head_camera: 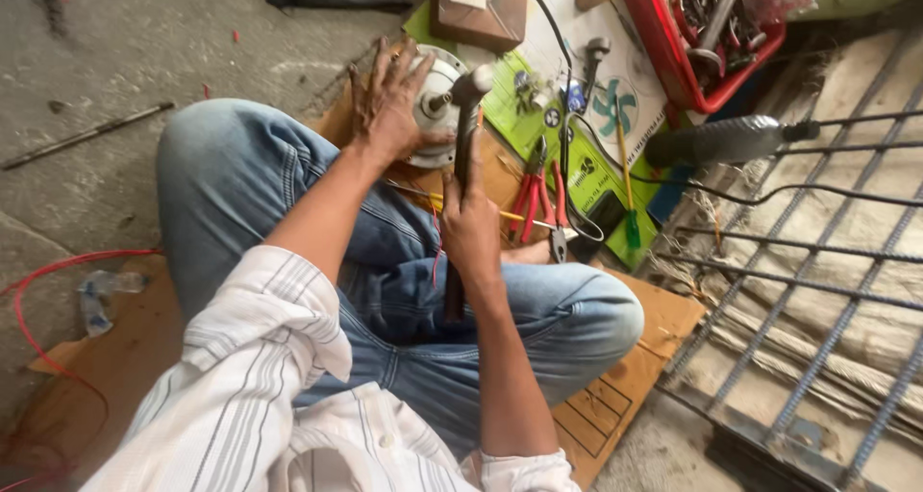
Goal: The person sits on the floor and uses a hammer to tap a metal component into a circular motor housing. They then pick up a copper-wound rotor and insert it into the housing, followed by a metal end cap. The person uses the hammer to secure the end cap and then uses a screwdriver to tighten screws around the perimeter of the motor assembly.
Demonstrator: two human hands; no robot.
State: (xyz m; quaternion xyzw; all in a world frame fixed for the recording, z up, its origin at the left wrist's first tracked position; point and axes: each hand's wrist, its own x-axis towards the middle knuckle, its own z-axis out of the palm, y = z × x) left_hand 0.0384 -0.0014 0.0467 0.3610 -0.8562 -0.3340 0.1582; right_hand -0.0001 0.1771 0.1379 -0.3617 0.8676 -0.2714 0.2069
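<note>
Sitting cross-legged on a flattened sheet of cardboard (615, 396), the person worked over one round metal motor housing (435, 107) set just beyond the knees. Left hand (389, 102): fingers spread, palm pressed flat on the housing's near-left face, steadying it. Right hand (471, 227): closed in a fist around the handle of one hammer (465, 136), whose head stood at the short shaft poking from the housing's centre; whether head and shaft touched could not be told. Count of loose things nearby: one pair of red-handled pliers (538, 199) lying just right of the hammer handle; one green-handled screwdriver (630, 199) further right; one red plastic tray (673, 64) packed with metal tools, too jumbled to count; one wooden switch board (479, 6) with a white socket, above the housing; one black cable (567, 117) running down from it; one red wire (43, 280) looping at far left; one thin metal rod (87, 136) on the floor, well apart from the work. Green printed packaging (586, 165) lay flat under the pliers and screwdriver. Surface: rough grey concrete floor (125, 40), stained. To the right, a grid of ribbed steel bars (827, 261) lay over sacking. Daylight, no lamp seen.
</note>
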